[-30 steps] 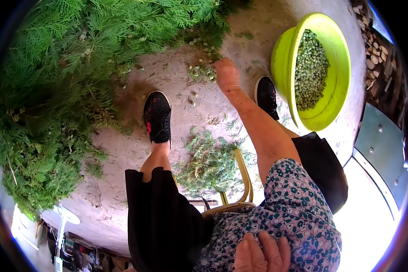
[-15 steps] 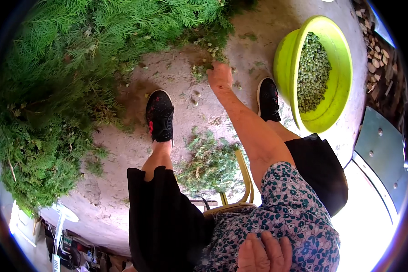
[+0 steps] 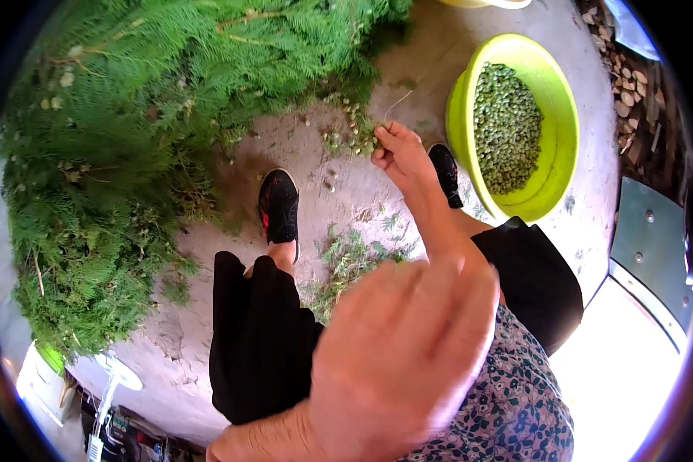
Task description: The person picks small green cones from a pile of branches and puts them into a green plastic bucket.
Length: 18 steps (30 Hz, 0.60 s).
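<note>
My right hand (image 3: 403,156) is closed over the floor beyond my feet, pinching a thin pale twig (image 3: 398,101) between thumb and fingertips. Just beside its fingertips, small green cones (image 3: 354,127) and leaf bits lie on the ground. My left hand (image 3: 400,354) is close to the camera, over my lap, with its back showing. Motion smears it, and its fingertips are hidden. To the right of my right hand stands a lime-green basin (image 3: 556,173), holding a heap of small round green cones (image 3: 508,127).
A large pile of green conifer branches (image 3: 169,85) covers the far left. Loose clippings (image 3: 335,266) lie between my black shoes (image 3: 279,204). A yellow container rim (image 3: 485,3) shows at the top edge. Cut wood (image 3: 631,88) and a greenish panel (image 3: 647,231) are at right.
My left hand has risen from my lap toward the camera. My right hand has lifted back slightly, to the right and nearer, and a thin twig now shows in its fingers.
</note>
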Each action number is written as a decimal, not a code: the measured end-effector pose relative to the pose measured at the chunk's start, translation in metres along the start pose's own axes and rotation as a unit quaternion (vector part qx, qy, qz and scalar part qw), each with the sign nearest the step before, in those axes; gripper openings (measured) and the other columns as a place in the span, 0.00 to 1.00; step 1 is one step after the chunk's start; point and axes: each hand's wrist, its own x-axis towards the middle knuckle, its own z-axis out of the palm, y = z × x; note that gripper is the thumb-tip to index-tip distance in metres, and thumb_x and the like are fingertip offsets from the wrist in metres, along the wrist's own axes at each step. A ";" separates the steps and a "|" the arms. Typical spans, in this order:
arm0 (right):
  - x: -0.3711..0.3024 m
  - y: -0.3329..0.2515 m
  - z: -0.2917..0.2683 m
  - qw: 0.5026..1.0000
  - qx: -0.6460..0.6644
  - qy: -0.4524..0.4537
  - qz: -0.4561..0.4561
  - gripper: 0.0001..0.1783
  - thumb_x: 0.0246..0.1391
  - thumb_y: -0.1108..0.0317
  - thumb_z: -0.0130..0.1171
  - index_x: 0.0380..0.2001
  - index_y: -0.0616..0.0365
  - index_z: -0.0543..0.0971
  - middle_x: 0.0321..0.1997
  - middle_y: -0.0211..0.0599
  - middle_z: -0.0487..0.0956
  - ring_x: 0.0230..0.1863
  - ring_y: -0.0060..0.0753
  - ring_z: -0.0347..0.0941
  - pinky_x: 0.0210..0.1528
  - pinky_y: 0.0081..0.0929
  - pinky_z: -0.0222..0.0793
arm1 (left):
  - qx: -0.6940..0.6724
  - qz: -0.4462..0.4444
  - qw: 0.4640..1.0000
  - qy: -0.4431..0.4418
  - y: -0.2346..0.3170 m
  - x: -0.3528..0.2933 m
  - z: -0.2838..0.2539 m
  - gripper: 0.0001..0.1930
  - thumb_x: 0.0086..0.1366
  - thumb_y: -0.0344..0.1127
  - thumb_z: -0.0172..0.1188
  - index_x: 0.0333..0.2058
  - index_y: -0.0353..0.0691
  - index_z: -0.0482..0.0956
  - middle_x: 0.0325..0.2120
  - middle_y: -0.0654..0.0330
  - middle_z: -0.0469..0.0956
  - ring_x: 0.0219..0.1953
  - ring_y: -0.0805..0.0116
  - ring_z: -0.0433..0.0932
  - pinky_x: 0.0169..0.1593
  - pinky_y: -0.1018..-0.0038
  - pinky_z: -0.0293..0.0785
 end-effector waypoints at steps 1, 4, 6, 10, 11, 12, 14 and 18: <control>-0.011 -0.008 0.006 1.000 0.020 -0.012 -0.008 0.02 0.51 0.73 0.52 0.27 0.59 0.72 0.20 0.25 0.68 0.15 0.17 0.61 0.14 0.17 0.54 | -0.110 -0.078 0.990 0.038 -0.007 0.005 0.002 0.17 0.52 0.28 0.53 0.43 0.34 0.71 0.38 0.49 0.73 0.39 0.56 0.73 0.43 0.68 0.68; -0.054 -0.049 0.037 0.993 0.025 -0.110 -0.044 0.02 0.51 0.71 0.53 0.29 0.56 0.73 0.21 0.21 0.69 0.16 0.15 0.62 0.15 0.16 0.56 | -0.392 -0.217 0.869 0.209 -0.011 0.018 -0.008 0.19 0.59 0.33 0.48 0.48 0.29 0.64 0.46 0.51 0.68 0.50 0.62 0.66 0.53 0.69 0.61; -0.083 -0.076 0.052 0.991 0.005 -0.126 -0.049 0.03 0.50 0.70 0.54 0.30 0.55 0.73 0.21 0.20 0.70 0.17 0.14 0.62 0.15 0.15 0.56 | -0.506 -0.265 0.786 0.238 -0.028 0.030 0.001 0.18 0.58 0.30 0.50 0.48 0.33 0.66 0.48 0.55 0.66 0.48 0.65 0.67 0.52 0.70 0.61; -0.127 -0.116 0.088 0.971 -0.001 -0.235 -0.051 0.03 0.51 0.69 0.53 0.29 0.56 0.72 0.20 0.25 0.71 0.16 0.16 0.63 0.16 0.13 0.59 | -0.575 -0.276 0.742 0.207 -0.031 0.045 0.005 0.13 0.58 0.29 0.53 0.43 0.34 0.71 0.41 0.55 0.71 0.42 0.68 0.70 0.46 0.71 0.65; -0.136 -0.123 0.095 0.971 -0.011 -0.232 -0.054 0.03 0.51 0.70 0.53 0.29 0.57 0.72 0.21 0.25 0.71 0.16 0.16 0.63 0.17 0.13 0.59 | -0.587 -0.259 0.743 0.194 -0.029 0.046 0.005 0.12 0.58 0.29 0.53 0.42 0.33 0.72 0.39 0.56 0.72 0.40 0.69 0.71 0.44 0.72 0.67; -0.144 -0.131 0.101 0.972 -0.020 -0.229 -0.056 0.03 0.51 0.70 0.53 0.29 0.57 0.72 0.21 0.25 0.71 0.16 0.16 0.63 0.17 0.13 0.59 | -0.599 -0.241 0.743 0.179 -0.025 0.047 0.003 0.12 0.58 0.28 0.54 0.41 0.33 0.72 0.37 0.56 0.73 0.37 0.69 0.72 0.42 0.73 0.68; -0.154 -0.139 0.102 0.974 -0.036 -0.213 -0.065 0.03 0.52 0.70 0.52 0.29 0.57 0.71 0.22 0.26 0.71 0.17 0.16 0.62 0.17 0.13 0.59 | -0.612 -0.218 0.744 0.158 -0.023 0.048 0.009 0.11 0.58 0.28 0.54 0.39 0.32 0.73 0.34 0.57 0.74 0.32 0.70 0.73 0.38 0.75 0.70; -0.175 -0.150 0.101 0.978 -0.036 -0.189 -0.082 0.02 0.52 0.71 0.51 0.30 0.56 0.71 0.23 0.25 0.71 0.19 0.16 0.61 0.19 0.14 0.60 | -0.664 -0.197 0.708 0.141 -0.012 0.052 0.015 0.09 0.59 0.26 0.51 0.39 0.30 0.72 0.30 0.57 0.74 0.29 0.71 0.73 0.36 0.77 0.72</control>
